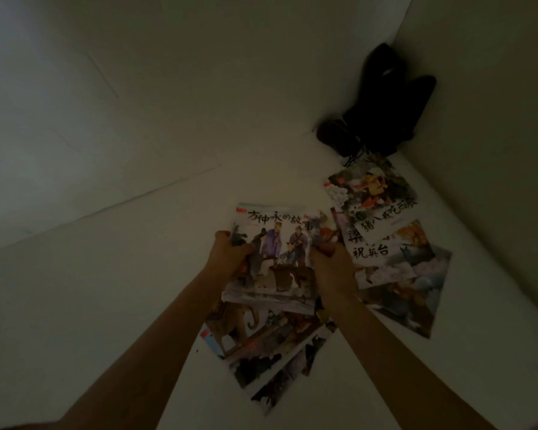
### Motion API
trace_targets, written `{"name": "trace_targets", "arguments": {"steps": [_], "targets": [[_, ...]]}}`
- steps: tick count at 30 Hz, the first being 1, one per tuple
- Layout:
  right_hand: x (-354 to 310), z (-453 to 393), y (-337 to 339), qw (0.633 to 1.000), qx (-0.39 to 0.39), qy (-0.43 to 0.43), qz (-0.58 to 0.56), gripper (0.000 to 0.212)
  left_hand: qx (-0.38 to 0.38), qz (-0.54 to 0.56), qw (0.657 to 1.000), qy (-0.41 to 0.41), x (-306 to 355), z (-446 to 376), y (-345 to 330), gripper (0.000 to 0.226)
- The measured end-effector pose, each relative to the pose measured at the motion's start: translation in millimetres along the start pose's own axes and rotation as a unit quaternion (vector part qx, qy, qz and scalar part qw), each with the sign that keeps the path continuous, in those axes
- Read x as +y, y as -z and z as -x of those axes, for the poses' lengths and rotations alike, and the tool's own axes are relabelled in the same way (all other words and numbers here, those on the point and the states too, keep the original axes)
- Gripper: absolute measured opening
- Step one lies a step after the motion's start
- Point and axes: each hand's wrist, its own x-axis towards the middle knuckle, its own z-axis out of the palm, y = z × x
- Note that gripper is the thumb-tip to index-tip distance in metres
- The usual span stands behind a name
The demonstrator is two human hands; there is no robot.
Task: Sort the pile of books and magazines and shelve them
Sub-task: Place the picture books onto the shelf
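Head view, dim light, and both arms are stretched out over a white surface, maybe floor, maybe a counter, I can't say which. Left hand [230, 252] is closed on the left edge of the top book [277, 256], thumb over the cover; right hand [330, 262] is clamped on the right edge, fingers curled round it. A grip on each side looks meant to keep a thin, floppy picture book flat and to let the title be read, which is what sorting calls for.

Under it lies the pile [261, 346], more covers fanned out towards the person, overlapping and askew. Whether the held book is lifted clear or just resting on them, I can't tell.

Off to the right, a second group [385, 243] of books is spread near the wall, overlapping too, possibly a group already sorted, though that's a guess. Beyond it, in the corner, sits a dark bundle [382, 110], shape unclear, with a thin cord trailing.

No shelf in sight, so shelving looks a good way off. Sorting seems barely under way.
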Motion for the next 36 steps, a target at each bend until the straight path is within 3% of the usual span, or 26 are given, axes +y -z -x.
{"name": "trace_targets", "arguments": {"steps": [4, 7, 9, 11, 13, 16, 19, 23, 28, 32, 36], "targets": [[-3, 2, -1, 0.993, -0.037, -0.075, -0.079, 0.031, -0.034, 0.063, 0.997, -0.014, -6, 24, 0, 0.012], [6, 17, 4, 0.998, -0.067, -0.015, -0.017, 0.021, -0.039, 0.048, 0.998, -0.029, -18, 36, 3, 0.011], [18, 33, 7, 0.998, -0.039, 0.032, 0.048, 0.019, -0.003, -0.047, 0.998, -0.044, -33, 45, 2, 0.016], [35, 52, 9, 0.997, -0.014, 0.021, 0.074, 0.020, 0.030, -0.187, 0.980, -0.066, -49, 51, 3, 0.025], [54, 70, 7, 0.995, 0.009, -0.015, 0.097, 0.023, 0.017, -0.261, 0.961, -0.091, -57, 57, 6, 0.034], [75, 92, 6, 0.960, 0.066, -0.042, 0.268, 0.044, -0.024, -0.375, 0.923, -0.086, -60, 64, 12, 0.054], [77, 108, 1, 0.964, 0.095, -0.071, 0.239, 0.049, -0.031, -0.448, 0.890, -0.084, -59, 74, 10, 0.071], [78, 117, -13, 0.983, 0.099, -0.110, 0.106, 0.057, -0.031, -0.303, 0.952, -0.025, -71, 88, 2, 0.088], [92, 114, -9, 0.981, 0.141, -0.130, -0.012, 0.058, 0.001, -0.258, 0.966, 0.007, -92, 97, 5, 0.088], [105, 111, -8, 0.981, 0.095, -0.150, -0.079, 0.030, 0.035, -0.232, 0.972, -0.018, -97, 111, 6, 0.078], [100, 110, -1, 0.975, 0.057, -0.166, -0.133, 0.014, -0.022, -0.054, 0.998, -0.007, -101, 113, 14, 0.053]]}}
